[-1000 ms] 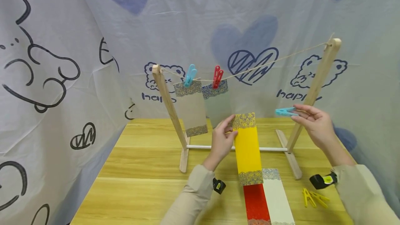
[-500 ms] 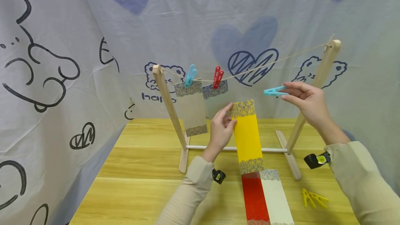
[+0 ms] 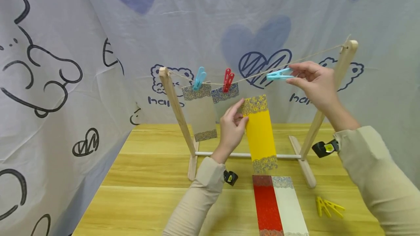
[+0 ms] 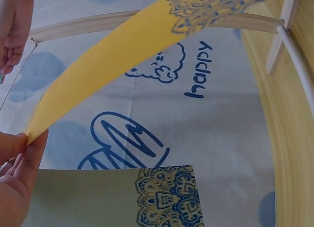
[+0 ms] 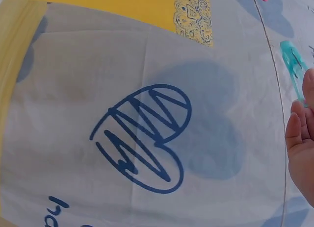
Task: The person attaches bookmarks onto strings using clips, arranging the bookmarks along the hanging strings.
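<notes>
My left hand point(image 3: 232, 128) pinches the upper left edge of a yellow card point(image 3: 260, 134) with patterned lace bands at both ends. The card hangs below the string point(image 3: 249, 78), its top a little under it. In the left wrist view the yellow card point(image 4: 98, 70) slants away from thumb and finger. My right hand point(image 3: 311, 81) pinches a light blue clothespin point(image 3: 279, 74) by its handles, close to the string and right of the card's top. On the string, a blue clothespin point(image 3: 199, 79) holds a beige card point(image 3: 200, 115) and a red clothespin point(image 3: 228, 80) holds a grey-green card point(image 3: 226, 95).
The string runs between two wooden posts point(image 3: 175, 108) joined by a white rod point(image 3: 288, 156). On the wooden table point(image 3: 147, 199) lie a red card point(image 3: 267, 203), a white card point(image 3: 290, 207) and yellow clothespins point(image 3: 329, 207). A printed cloth point(image 3: 197, 17) hangs behind.
Both hands have risen. The yellow card moved up toward the string, baring more of the red card. The right hand brought its blue clothespin up and left to the string.
</notes>
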Available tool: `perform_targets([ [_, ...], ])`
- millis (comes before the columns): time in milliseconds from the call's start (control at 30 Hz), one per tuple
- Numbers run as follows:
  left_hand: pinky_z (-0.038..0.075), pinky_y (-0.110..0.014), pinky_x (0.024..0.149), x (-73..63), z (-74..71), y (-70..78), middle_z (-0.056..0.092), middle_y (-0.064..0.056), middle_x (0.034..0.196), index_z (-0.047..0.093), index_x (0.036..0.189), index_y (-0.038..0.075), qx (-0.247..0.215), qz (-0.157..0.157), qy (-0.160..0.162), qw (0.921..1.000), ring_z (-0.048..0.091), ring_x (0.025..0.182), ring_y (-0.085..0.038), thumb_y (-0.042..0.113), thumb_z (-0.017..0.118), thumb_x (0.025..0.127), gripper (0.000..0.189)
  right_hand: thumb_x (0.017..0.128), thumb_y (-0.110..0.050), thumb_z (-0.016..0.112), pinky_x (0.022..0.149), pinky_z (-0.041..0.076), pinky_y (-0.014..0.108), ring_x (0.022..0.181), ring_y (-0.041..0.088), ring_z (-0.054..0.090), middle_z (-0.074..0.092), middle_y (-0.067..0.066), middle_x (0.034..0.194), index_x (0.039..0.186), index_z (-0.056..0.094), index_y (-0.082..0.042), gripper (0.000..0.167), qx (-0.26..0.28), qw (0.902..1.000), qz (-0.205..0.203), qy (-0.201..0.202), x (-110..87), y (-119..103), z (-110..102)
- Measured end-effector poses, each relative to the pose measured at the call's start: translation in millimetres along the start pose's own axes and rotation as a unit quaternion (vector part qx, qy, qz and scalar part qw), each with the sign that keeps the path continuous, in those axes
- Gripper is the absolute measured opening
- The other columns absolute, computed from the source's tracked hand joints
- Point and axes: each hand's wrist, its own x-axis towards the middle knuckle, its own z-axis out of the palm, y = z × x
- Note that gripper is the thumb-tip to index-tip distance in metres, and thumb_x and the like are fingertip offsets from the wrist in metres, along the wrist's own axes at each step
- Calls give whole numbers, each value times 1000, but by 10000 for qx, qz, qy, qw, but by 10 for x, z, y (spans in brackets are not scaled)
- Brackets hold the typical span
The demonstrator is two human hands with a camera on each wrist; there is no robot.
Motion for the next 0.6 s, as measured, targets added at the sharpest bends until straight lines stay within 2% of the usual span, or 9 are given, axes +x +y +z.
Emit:
perform_targets([
  [233,51,-20,58,49,12,9,54,-19,117,50,122,-6,61,122,62,9999,61,73,-26,-17,58,74,50,75,4,68,60,40,11,70,8,47,56,0,83,100,63,6,25,-755,9969,-214,65,149,-141,44],
  [500,50,-19,56,105,14,51,55,-19,115,50,121,-6,98,249,158,9995,61,72,-25,-17,58,74,50,75,3,68,57,37,11,66,1,44,59,14,79,92,64,8,18,-1462,9856,-847,-2,285,-230,110],
  [600,51,-20,56,130,7,55,55,-21,112,50,121,-7,66,347,231,9991,60,70,-27,-17,58,74,50,75,2,69,59,36,11,66,2,45,60,15,79,90,65,7,17,-1667,9814,-944,-100,313,-252,139],
])
